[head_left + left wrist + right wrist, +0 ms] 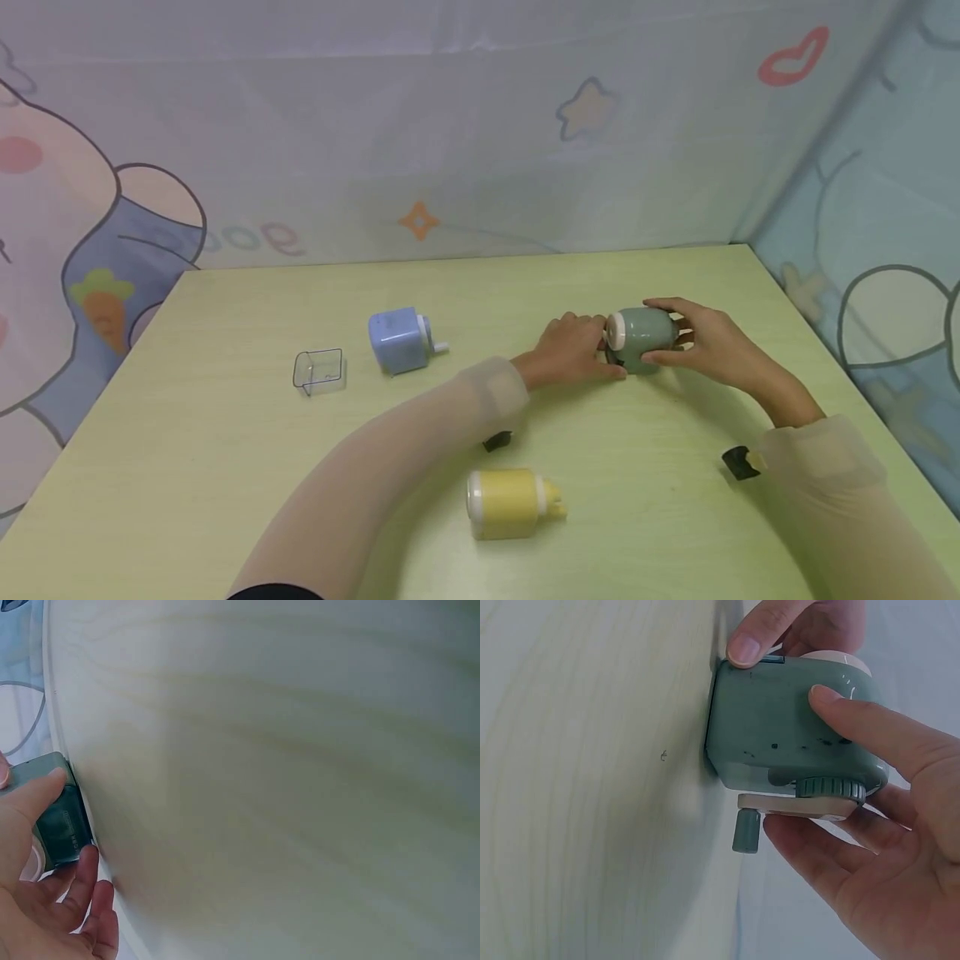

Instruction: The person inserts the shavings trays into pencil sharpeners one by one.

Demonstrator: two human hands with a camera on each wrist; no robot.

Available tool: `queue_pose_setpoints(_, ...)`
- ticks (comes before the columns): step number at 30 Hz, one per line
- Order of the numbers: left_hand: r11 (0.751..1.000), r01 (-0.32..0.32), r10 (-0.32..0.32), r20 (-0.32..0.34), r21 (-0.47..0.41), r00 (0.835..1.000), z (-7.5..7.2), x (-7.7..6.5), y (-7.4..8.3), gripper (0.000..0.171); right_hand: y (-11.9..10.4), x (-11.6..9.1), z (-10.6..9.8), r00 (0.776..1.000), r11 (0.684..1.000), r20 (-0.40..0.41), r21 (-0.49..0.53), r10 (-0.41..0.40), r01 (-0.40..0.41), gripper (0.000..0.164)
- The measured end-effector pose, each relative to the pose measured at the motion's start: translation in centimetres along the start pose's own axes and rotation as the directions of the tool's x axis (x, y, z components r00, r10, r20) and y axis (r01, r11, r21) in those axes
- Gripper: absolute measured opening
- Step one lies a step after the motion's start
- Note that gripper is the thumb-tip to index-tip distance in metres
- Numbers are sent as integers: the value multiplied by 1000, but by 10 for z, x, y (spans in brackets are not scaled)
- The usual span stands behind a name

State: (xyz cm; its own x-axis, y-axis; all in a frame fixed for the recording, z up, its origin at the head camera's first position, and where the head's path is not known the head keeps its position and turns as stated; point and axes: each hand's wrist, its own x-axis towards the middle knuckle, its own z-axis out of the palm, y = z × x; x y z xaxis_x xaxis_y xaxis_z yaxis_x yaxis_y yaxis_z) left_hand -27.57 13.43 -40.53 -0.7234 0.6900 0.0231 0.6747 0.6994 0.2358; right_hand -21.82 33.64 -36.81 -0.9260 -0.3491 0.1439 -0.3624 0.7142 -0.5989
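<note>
A green hand-crank pencil sharpener (643,332) is at the right of the table, between both hands. My right hand (716,343) grips it from the right, its thumb on one face in the right wrist view and fingers round the crank end. The crank arm (799,805) with its green knob (747,831) shows there. On the opposite end, my left hand (572,348) holds the sharpener's lower edge between thumb and fingers. In the left wrist view the sharpener (64,825) is partly cut off by the frame.
A blue crank sharpener (399,340) lies left of the hands, with a clear plastic tray (318,368) further left. A yellow sharpener (508,503) lies near the front, below the left forearm. Fabric walls (480,150) stand behind the table.
</note>
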Motion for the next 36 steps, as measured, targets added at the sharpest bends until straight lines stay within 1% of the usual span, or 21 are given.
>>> queue_pose_setpoints(5,999,15,-15,9,34,1000,3,0,-1,62,2,-5,0,999,999,30,-24,37,-36,88)
queue_pose_setpoints(9,998,21,-21,5,54,1000,5,-2,-3,63,5,-9,2,999,999,9,-36,35,-34,93)
queue_pose_setpoints(13,997,22,-22,-1,73,1000,5,-5,-5,67,10,-13,2,1000,997,-8,-73,14,-14,88)
queue_pose_setpoints(15,997,24,-25,1,79,1000,5,-6,-6,68,14,-16,2,1000,995,-4,-95,22,-23,86)
queue_pose_setpoints(20,995,25,-25,0,96,1000,6,-10,-8,66,22,-25,2,996,988,-2,-128,84,-83,80)
queue_pose_setpoints(26,994,35,-35,-2,103,999,8,-13,-8,64,25,-36,-1,989,974,-32,-173,143,-146,66)
queue_pose_setpoints(31,993,32,-32,-10,115,999,7,-16,-8,62,25,-40,-2,989,973,-32,-180,144,-147,57)
queue_pose_setpoints(36,993,15,-14,-8,117,1000,6,-19,-7,60,22,-43,-1,990,972,-23,-187,140,-142,53)
